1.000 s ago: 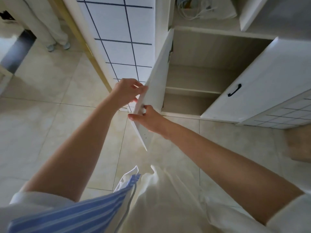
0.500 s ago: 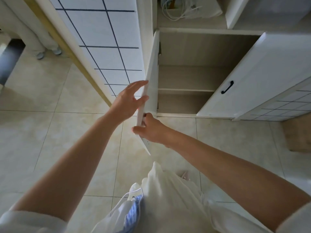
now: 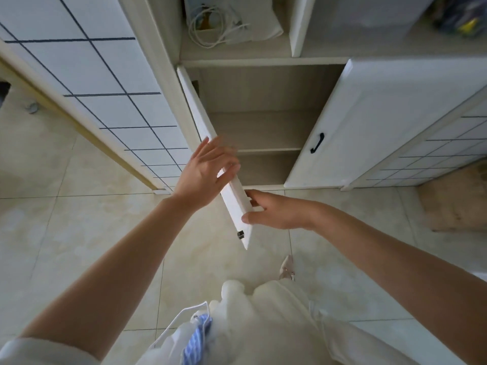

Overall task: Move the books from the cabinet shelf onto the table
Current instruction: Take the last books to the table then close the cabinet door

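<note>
The white cabinet (image 3: 266, 85) stands in front of me with both doors swung out. Its middle shelf (image 3: 263, 130) and the bottom compartment below it look bare; I see no books in them. My right hand (image 3: 274, 213) grips the free edge of the left cabinet door (image 3: 200, 114) near its lower corner. My left hand (image 3: 203, 172) lies against the door's outer side higher up, fingers spread, thumb across the edge. No table is in view.
The right cabinet door (image 3: 369, 122) with a black handle (image 3: 317, 143) stands open at the right. An upper open shelf holds a bag with white cables (image 3: 218, 25). A tiled white panel (image 3: 92, 75) runs along the left. Cardboard (image 3: 456, 201) lies on the floor at right.
My left hand has gone from curled over the door's edge to spread flat against it. The left door now shows edge-on, and the cabinet sits more centred in the view.
</note>
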`<action>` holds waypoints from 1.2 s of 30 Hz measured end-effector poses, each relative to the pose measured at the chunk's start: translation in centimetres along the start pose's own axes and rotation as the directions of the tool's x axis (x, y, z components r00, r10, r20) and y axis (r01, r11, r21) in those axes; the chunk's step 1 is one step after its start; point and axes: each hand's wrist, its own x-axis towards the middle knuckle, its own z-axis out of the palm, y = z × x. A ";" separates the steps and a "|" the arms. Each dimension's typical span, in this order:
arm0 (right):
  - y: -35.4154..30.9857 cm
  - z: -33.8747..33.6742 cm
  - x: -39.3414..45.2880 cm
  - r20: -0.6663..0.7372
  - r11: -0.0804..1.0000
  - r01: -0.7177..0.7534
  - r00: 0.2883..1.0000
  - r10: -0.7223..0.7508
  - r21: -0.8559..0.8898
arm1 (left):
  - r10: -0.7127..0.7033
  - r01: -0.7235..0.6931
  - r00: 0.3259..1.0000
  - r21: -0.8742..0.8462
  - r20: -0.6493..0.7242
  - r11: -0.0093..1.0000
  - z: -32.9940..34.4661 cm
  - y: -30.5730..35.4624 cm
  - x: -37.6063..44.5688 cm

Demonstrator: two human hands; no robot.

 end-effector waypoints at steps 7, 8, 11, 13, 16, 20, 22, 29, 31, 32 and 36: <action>4.6 -9.9 -2.9 -0.078 0.979 0.005 0.997 -0.021 -0.202 | -0.017 0.029 0.983 0.066 -0.183 0.997 5.8 3.5 7.7; 5.2 -11.1 -3.1 -0.108 0.975 -0.001 0.994 -0.024 -0.221 | -0.024 0.042 0.981 0.088 -0.193 0.995 6.5 3.7 8.5; 7.0 -14.7 -3.1 -0.273 0.948 0.018 0.956 -0.110 -0.318 | -0.037 0.062 0.982 0.133 -0.183 0.989 8.3 4.0 11.2; 8.6 -16.9 -2.5 -0.380 0.903 0.028 0.902 -0.208 -0.429 | -0.051 0.082 0.984 0.180 -0.169 0.980 9.3 4.1 13.2; 10.6 -19.0 -1.3 -0.493 0.732 -0.056 0.774 -0.397 -0.678 | -0.053 0.095 0.984 0.248 -0.168 0.964 10.4 3.5 15.4; 11.6 -21.7 0.1 -0.493 0.545 -0.132 0.635 -0.595 -0.828 | -0.048 0.107 0.980 0.314 -0.191 0.943 11.8 2.5 17.8; 11.5 -23.1 1.1 -0.481 0.519 -0.143 0.633 -0.607 -0.843 | -0.065 0.137 0.971 0.314 -0.229 0.940 12.4 2.3 18.8; 12.1 -26.2 5.5 -0.537 0.477 -0.270 0.579 -0.614 -0.837 | -0.082 0.147 0.983 0.425 -0.166 0.893 13.6 1.2 21.5; 11.8 -27.2 6.6 -0.551 0.466 -0.302 0.559 -0.620 -0.831 | -0.110 0.149 0.988 0.472 -0.110 0.869 13.9 0.5 22.3; 11.8 -27.7 7.0 -0.552 0.459 -0.313 0.556 -0.621 -0.831 | -0.110 0.149 0.988 0.483 -0.108 0.863 14.1 0.3 22.6; 11.6 -29.4 8.4 -0.557 0.430 -0.355 0.505 -0.659 -0.830 | -0.066 0.131 0.987 0.508 -0.145 0.851 14.6 -0.9 23.4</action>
